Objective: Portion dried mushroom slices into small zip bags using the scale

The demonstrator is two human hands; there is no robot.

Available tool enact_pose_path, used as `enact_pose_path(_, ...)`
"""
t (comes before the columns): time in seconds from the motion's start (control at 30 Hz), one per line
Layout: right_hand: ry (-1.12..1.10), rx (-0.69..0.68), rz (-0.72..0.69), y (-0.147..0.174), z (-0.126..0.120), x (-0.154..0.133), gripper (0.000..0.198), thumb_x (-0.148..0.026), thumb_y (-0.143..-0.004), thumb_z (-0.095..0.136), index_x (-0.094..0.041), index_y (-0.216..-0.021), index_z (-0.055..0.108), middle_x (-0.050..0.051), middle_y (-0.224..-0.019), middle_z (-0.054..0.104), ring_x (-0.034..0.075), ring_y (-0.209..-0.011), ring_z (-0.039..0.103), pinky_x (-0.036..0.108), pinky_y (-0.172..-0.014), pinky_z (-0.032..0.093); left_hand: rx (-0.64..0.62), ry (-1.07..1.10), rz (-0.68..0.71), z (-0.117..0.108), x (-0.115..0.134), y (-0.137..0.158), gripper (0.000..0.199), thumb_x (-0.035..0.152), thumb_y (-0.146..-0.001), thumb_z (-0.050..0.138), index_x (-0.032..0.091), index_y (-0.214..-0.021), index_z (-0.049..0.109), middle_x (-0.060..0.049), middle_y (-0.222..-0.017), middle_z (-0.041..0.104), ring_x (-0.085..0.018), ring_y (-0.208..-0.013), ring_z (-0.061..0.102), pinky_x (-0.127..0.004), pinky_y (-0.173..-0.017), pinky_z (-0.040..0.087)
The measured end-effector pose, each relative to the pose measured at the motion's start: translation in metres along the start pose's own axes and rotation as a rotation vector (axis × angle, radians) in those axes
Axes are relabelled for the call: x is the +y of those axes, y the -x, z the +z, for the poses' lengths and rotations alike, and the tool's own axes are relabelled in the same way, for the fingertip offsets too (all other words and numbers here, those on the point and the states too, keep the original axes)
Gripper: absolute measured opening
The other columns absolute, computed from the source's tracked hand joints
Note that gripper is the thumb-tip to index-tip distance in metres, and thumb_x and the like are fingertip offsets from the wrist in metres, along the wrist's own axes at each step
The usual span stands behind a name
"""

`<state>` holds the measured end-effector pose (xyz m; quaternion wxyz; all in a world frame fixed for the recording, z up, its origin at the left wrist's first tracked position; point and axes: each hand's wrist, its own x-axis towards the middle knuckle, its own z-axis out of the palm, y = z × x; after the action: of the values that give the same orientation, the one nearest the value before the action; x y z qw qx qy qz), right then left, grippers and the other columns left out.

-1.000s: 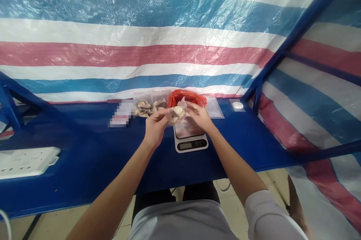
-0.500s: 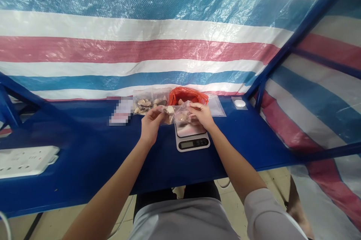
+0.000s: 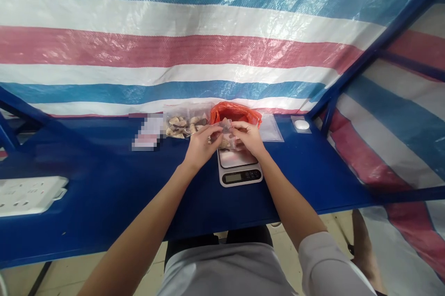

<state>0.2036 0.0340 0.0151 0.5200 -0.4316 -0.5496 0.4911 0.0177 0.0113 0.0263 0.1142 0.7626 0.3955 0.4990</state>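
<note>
Both hands meet over the kitchen scale (image 3: 241, 177), around a small clear plastic bag (image 3: 228, 141) with pale brown pieces inside. My left hand (image 3: 203, 147), fingers closed, grips the bag's left side. At its upper right, my right hand (image 3: 249, 138) pinches the bag near the top edge. The bag is above the scale's plate; I cannot tell whether it touches. Just behind stands an open red plastic bag (image 3: 237, 111), its contents mostly hidden. To the left of it lies a larger clear bag (image 3: 179, 128) of brown and cream pieces, which look like dried mushrooms.
A flat clear bag (image 3: 273, 130) lies right of the red one. Farther right is a small packet with a white round object (image 3: 301, 125). A blurred-out item (image 3: 148, 133) and a white power strip (image 3: 31, 196) lie left on the blue table (image 3: 121, 185). Striped sheeting (image 3: 174, 50) hangs behind.
My left hand has moved right, up to the small bag beside my right hand. The piece-filled part seen at its fingertips is now mostly covered. The view has shifted slightly.
</note>
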Motion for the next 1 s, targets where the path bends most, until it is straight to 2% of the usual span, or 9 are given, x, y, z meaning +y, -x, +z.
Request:
enact_pose_path(0.1,-0.009,0.027,0.013,0.002,-0.001,0.000,0.039,-0.049,-0.069,0.080,-0.021,-0.096,0.076,0.005,-0.100,0.076,0.021,-0.082,0.072,0.034,-0.069,0.063,-0.060,0.097,-0.093,0.013,-0.003,-0.005,0.013,0.026,-0.085,0.066,0.020,-0.093,0.074,-0.005,-0.088,0.075,-0.017,-0.073,0.066,-0.029,-0.073,0.053)
enact_pose_path(0.2,-0.004,0.027,0.020,0.006,-0.002,-0.004,0.036,-0.048,-0.069,0.081,-0.021,-0.094,0.077,0.005,-0.103,0.076,0.022,-0.088,0.073,0.034,-0.072,0.064,-0.052,0.264,-0.293,0.023,-0.005,-0.005,0.009,0.026,-0.078,0.072,0.021,-0.085,0.077,-0.005,-0.085,0.076,-0.019,-0.074,0.067,-0.030,-0.074,0.052)
enact_pose_path(0.3,-0.002,-0.008,0.102,0.011,-0.004,-0.008,0.038,-0.048,-0.072,0.079,-0.022,-0.099,0.077,0.004,-0.098,0.076,0.022,-0.082,0.074,0.032,-0.063,0.064,-0.003,0.362,-0.446,0.028,-0.004,-0.001,0.010,0.028,-0.075,0.075,0.021,-0.082,0.078,-0.003,-0.080,0.076,-0.019,-0.073,0.067,-0.030,-0.074,0.050)
enact_pose_path(0.4,-0.001,-0.032,0.205,0.015,-0.004,-0.010,0.039,-0.049,-0.076,0.076,-0.023,-0.106,0.076,0.004,-0.094,0.077,0.022,-0.072,0.075,0.030,-0.052,0.063,0.001,0.358,-0.481,0.030,-0.002,0.001,0.013,0.031,-0.078,0.073,0.019,-0.081,0.077,-0.002,-0.076,0.075,-0.018,-0.069,0.065,-0.027,-0.070,0.049)
enact_pose_path(0.5,-0.014,-0.056,0.236,0.016,-0.003,-0.010,0.038,-0.044,-0.074,0.078,-0.023,-0.106,0.076,0.004,-0.091,0.077,0.021,-0.065,0.074,0.030,-0.051,0.062,-0.003,0.348,-0.519,0.028,0.000,0.000,0.022,0.037,-0.083,0.069,0.017,-0.078,0.074,-0.002,-0.071,0.072,-0.015,-0.065,0.063,-0.025,-0.064,0.046)
enact_pose_path(0.63,-0.046,-0.081,0.187,0.017,-0.003,-0.011,0.035,-0.040,-0.070,0.081,-0.022,-0.100,0.076,0.003,-0.090,0.077,0.020,-0.069,0.074,0.030,-0.057,0.064,0.000,0.400,-0.574,0.027,0.000,-0.002,0.033,0.047,-0.083,0.070,0.016,-0.070,0.071,-0.001,-0.066,0.069,-0.013,-0.060,0.058,-0.024,-0.060,0.044)
enact_pose_path(0.8,-0.015,-0.093,0.170,0.018,-0.003,-0.011,0.033,-0.040,-0.072,0.079,-0.021,-0.100,0.076,0.002,-0.083,0.076,0.020,-0.070,0.074,0.031,-0.060,0.064,0.011,0.525,-0.647,0.029,-0.005,-0.002,0.034,0.049,-0.075,0.077,0.016,-0.073,0.072,-0.002,-0.065,0.068,-0.013,-0.059,0.058,-0.025,-0.060,0.045)
enact_pose_path(1.0,0.209,-0.073,0.015,0.017,-0.009,-0.004,0.029,-0.039,-0.076,0.077,-0.022,-0.098,0.078,0.003,-0.087,0.078,0.021,-0.075,0.074,0.030,-0.064,0.063,-0.018,0.547,-0.592,0.030,-0.005,-0.001,0.031,0.046,-0.077,0.077,0.016,-0.078,0.076,-0.004,-0.075,0.073,-0.016,-0.066,0.062,-0.027,-0.066,0.047)
